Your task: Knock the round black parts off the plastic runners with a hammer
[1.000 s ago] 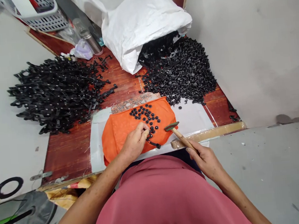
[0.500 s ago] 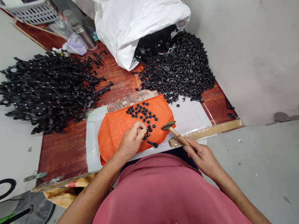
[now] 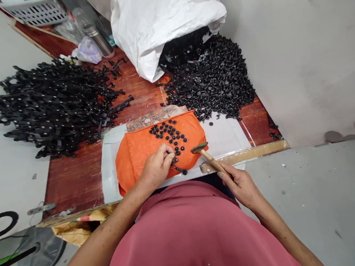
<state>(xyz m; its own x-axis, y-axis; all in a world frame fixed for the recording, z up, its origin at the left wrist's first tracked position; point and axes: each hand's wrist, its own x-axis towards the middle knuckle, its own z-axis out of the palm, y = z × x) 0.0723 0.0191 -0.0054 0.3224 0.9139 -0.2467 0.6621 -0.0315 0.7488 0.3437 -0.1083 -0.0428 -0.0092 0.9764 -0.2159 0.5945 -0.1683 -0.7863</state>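
Observation:
My left hand (image 3: pixel 156 167) is closed in a pinch on a short black strap piece (image 3: pixel 179 169) with a round end, over an orange cloth (image 3: pixel 141 153). The fingertips hide part of the strap. Small round black buttons (image 3: pixel 171 134) lie scattered on the cloth, just beyond these fingers. Wrapped round the wooden handle of a hammer (image 3: pixel 210 160), my right hand (image 3: pixel 240 184) keeps the tool at the cloth's right side. The hammer's dark greenish head is over the cloth's right edge.
A big heap of black strap pieces (image 3: pixel 52 107) lies at the left. On the right, loose black buttons (image 3: pixel 219 78) spill from a white sack (image 3: pixel 166 17). A metal flask (image 3: pixel 99 38) and a grey basket (image 3: pixel 38 12) stand behind. Cardboard (image 3: pixel 245 155) edges the wooden table (image 3: pixel 75 184).
The view has shifted very slightly. Both hands, the strap piece and the hammer stay in nearly the same places.

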